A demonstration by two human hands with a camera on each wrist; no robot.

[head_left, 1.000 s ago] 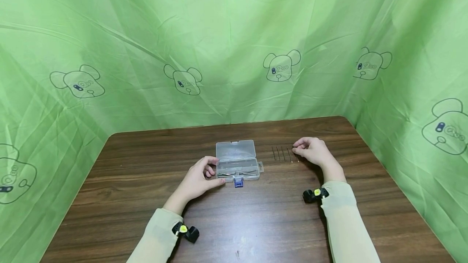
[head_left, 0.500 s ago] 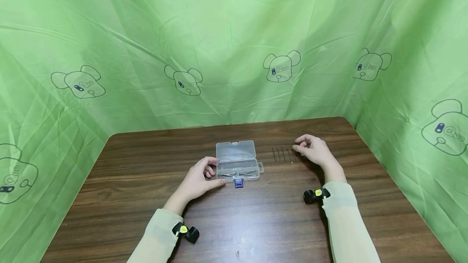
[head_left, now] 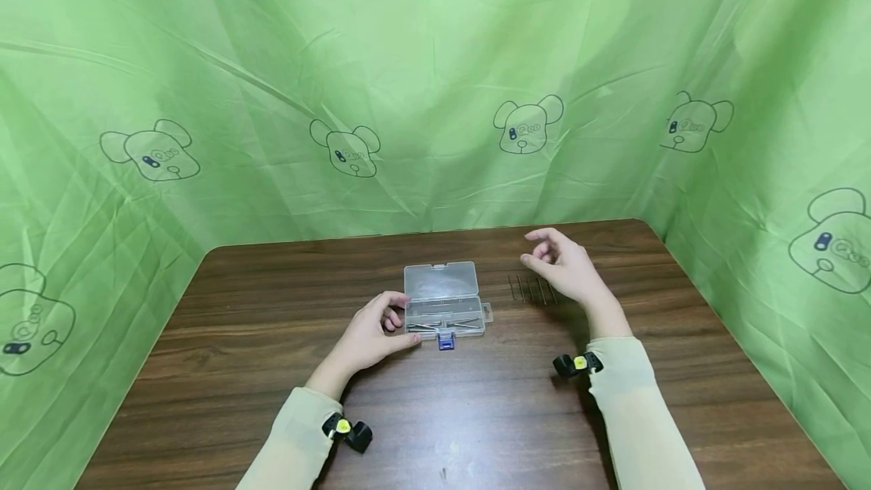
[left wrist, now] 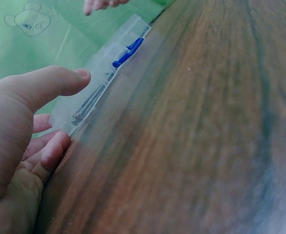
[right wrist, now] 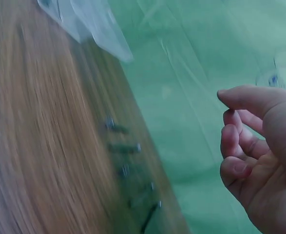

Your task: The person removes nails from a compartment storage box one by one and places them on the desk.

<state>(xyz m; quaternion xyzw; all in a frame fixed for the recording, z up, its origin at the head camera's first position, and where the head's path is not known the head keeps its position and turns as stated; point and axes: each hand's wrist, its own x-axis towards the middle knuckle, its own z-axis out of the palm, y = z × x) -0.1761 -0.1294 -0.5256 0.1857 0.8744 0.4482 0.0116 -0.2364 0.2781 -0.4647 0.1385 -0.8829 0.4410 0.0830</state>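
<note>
A clear plastic box (head_left: pixel 441 280) stands with its lid raised in the head view, a blue latch (head_left: pixel 445 341) on its front. Inside, long screws (left wrist: pixel 90 102) lie in the front compartment. My left hand (head_left: pixel 367 331) holds the box's left end, thumb at the front corner and fingers along the side. To the right of the box, several thin metal screws (head_left: pixel 521 289) lie in a row, blurred in the right wrist view. Above and behind that row hovers my right hand (head_left: pixel 565 269), thumb and index finger apart, with nothing visible between them.
The brown wooden table (head_left: pixel 422 429) ends at a green curtain (head_left: pixel 435 97) printed with mouse faces, which encloses the back and both sides. A hanging tab (head_left: pixel 487 312) sticks out from the box's right side. Black cameras are strapped to both wrists.
My right hand has left the right end of the screw row and moved up, back and to the left. The left hand keeps its place at the box.
</note>
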